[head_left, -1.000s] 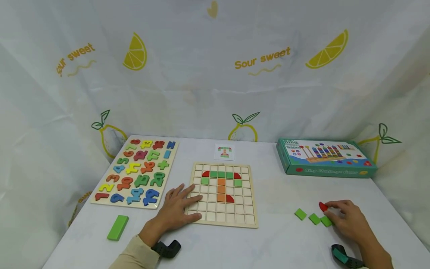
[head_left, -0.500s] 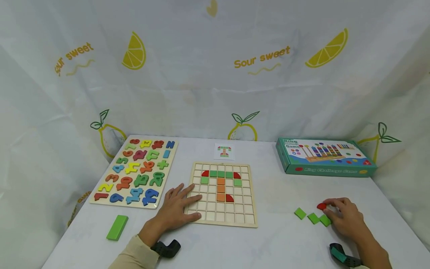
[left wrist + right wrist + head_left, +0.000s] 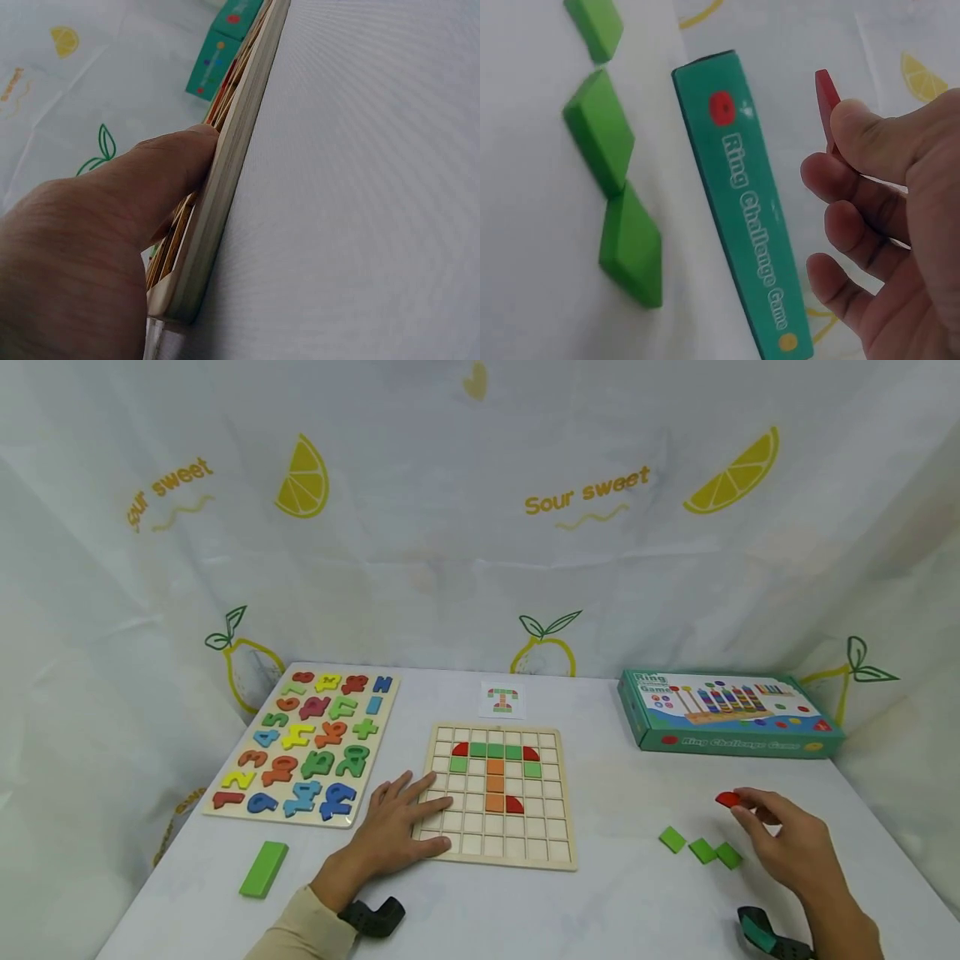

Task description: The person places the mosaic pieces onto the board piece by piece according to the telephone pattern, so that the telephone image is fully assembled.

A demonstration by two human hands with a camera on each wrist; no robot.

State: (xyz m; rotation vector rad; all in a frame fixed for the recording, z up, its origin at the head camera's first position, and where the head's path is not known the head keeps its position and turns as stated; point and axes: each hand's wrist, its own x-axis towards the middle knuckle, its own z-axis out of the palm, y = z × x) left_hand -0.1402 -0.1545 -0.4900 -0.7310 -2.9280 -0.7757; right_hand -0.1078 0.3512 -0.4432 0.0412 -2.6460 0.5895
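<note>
My right hand (image 3: 791, 839) pinches a red quarter-circle tile (image 3: 727, 799) between thumb and fingers, raised above the table at the right. In the right wrist view the red tile (image 3: 828, 112) stands on edge in the pinch. Several green square tiles (image 3: 702, 850) lie on the cloth just left of that hand. My left hand (image 3: 393, 831) rests with spread fingers on the left side of the wooden grid board (image 3: 555, 852). The board bears red, green and orange tiles (image 3: 495, 783) in a T-like pattern. In the left wrist view the thumb (image 3: 172, 161) lies on the board's edge.
A small pattern card (image 3: 502, 700) lies behind the board. At the left are a number puzzle board (image 3: 341, 820) and a green block (image 3: 264, 869). The green Ring Challenge Game box (image 3: 738, 743) stands at the back right, near the hanging cloth.
My right hand has lifted the red tile off beside the green tiles, moving up and slightly right. The left hand has stayed in place on the board.
</note>
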